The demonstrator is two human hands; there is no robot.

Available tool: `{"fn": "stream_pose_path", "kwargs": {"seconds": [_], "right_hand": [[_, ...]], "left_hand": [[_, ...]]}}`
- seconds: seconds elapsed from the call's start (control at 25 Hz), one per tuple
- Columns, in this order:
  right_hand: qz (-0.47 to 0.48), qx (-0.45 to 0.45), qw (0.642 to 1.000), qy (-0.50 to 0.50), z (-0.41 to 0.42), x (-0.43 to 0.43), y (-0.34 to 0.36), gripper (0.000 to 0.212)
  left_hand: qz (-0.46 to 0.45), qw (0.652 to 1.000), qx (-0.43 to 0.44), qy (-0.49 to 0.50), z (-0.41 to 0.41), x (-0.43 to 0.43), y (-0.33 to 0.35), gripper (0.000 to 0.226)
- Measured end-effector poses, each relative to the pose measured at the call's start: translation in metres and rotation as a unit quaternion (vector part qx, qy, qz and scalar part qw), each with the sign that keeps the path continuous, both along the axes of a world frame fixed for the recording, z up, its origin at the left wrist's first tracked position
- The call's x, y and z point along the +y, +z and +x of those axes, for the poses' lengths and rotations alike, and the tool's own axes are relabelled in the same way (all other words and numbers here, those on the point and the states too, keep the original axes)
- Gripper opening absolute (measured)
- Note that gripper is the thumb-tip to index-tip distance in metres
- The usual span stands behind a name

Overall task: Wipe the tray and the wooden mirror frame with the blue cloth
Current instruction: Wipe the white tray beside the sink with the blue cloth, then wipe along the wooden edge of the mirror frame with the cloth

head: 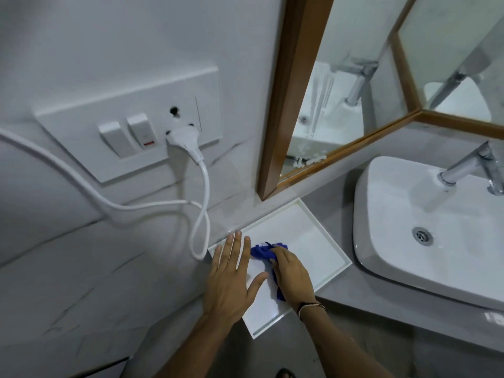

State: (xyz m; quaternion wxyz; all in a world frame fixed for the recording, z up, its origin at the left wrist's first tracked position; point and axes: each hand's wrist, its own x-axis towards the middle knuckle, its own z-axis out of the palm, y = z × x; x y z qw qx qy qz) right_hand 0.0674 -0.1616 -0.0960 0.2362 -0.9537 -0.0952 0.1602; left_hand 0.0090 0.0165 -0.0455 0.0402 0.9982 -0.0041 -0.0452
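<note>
A white rectangular tray [313, 238] lies on the grey counter against the wall. My right hand [293, 276] presses a crumpled blue cloth [263, 251] onto the tray's near left part, fingers closed over it. My left hand [231, 276] lies flat with fingers spread on the tray's left edge. Above the tray hangs the mirror in its wooden frame [289, 91], whose lower rail [354, 144] runs up to the right. White streaks show on the glass near the bottom corner.
A white basin [409, 249] with a chrome tap [469, 165] sits to the right of the tray. On the wall at left is a white switch plate [131, 124] with a plug [185, 140] in it, and its white cable [201, 214] loops down beside the tray.
</note>
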Motion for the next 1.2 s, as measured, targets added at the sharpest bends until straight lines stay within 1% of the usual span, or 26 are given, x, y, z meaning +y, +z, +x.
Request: {"fn": "stream_pose_path", "kwargs": {"seconds": [0.04, 0.08, 0.12, 0.16, 0.24, 0.32, 0.36, 0.4, 0.48, 0.6, 0.68, 0.76, 0.84, 0.88, 1.0, 1.08, 1.12, 1.2], "right_hand": [[0.025, -0.002, 0.999, -0.027, -0.003, 0.002, 0.018, 0.048], [0.055, -0.024, 0.997, -0.056, -0.005, 0.004, 0.040, 0.047], [0.087, -0.066, 0.991, -0.082, -0.006, 0.002, 0.064, 0.045], [0.116, -0.109, 0.982, -0.103, -0.007, -0.001, 0.086, 0.044], [0.181, -0.209, 0.952, -0.135, -0.005, -0.009, 0.138, 0.051], [0.262, -0.263, 0.914, -0.161, 0.003, -0.016, 0.197, 0.058], [0.295, -0.292, 0.893, -0.174, 0.015, -0.018, 0.237, 0.057], [0.321, -0.316, 0.874, -0.185, 0.024, -0.019, 0.263, 0.053], [0.362, -0.370, 0.832, -0.200, 0.042, -0.019, 0.331, 0.049], [0.387, -0.436, 0.788, -0.197, 0.066, -0.021, 0.433, 0.049], [0.390, -0.502, 0.756, -0.156, 0.080, -0.021, 0.496, 0.050], [0.373, -0.569, 0.725, -0.109, 0.091, -0.018, 0.562, 0.051], [0.361, -0.621, 0.691, -0.076, 0.102, -0.017, 0.625, 0.050], [0.357, -0.636, 0.681, -0.069, 0.108, -0.017, 0.655, 0.049], [0.351, -0.678, 0.645, -0.050, 0.127, -0.008, 0.725, 0.049], [0.340, -0.698, 0.629, -0.032, 0.145, 0.002, 0.760, 0.045], [0.335, -0.703, 0.627, -0.030, 0.156, 0.004, 0.775, 0.045], [0.366, -0.670, 0.644, -0.048, 0.183, 0.009, 0.798, 0.046]], "left_hand": [[-0.002, 1.000, 0.023, -0.006, 0.005, -0.002, 0.015, 0.105], [-0.015, 0.999, 0.028, -0.011, 0.010, -0.004, 0.034, 0.105], [-0.030, 0.999, 0.003, -0.018, 0.015, -0.008, 0.055, 0.104], [-0.035, 0.999, -0.029, -0.026, 0.019, -0.014, 0.075, 0.103], [-0.058, 0.984, -0.162, -0.048, 0.032, -0.028, 0.122, 0.094], [-0.092, 0.951, -0.285, -0.080, 0.055, -0.041, 0.188, 0.087], [-0.095, 0.931, -0.339, -0.098, 0.072, -0.044, 0.235, 0.088], [-0.098, 0.913, -0.380, -0.113, 0.087, -0.046, 0.271, 0.089], [-0.078, 0.874, -0.461, -0.135, 0.110, -0.047, 0.362, 0.089], [-0.042, 0.818, -0.562, -0.113, 0.132, -0.034, 0.502, 0.087], [-0.015, 0.793, -0.602, -0.093, 0.142, -0.023, 0.590, 0.088], [0.026, 0.770, -0.634, -0.061, 0.147, -0.010, 0.671, 0.087], [0.071, 0.760, -0.645, -0.032, 0.148, 0.002, 0.737, 0.088], [0.101, 0.758, -0.644, -0.022, 0.149, 0.010, 0.760, 0.089], [0.192, 0.750, -0.633, -0.005, 0.159, 0.026, 0.793, 0.088], [0.227, 0.730, -0.645, 0.001, 0.170, 0.027, 0.796, 0.084], [0.239, 0.721, -0.650, -0.002, 0.176, 0.026, 0.795, 0.082], [0.249, 0.710, -0.658, -0.017, 0.186, 0.022, 0.793, 0.079]]}}
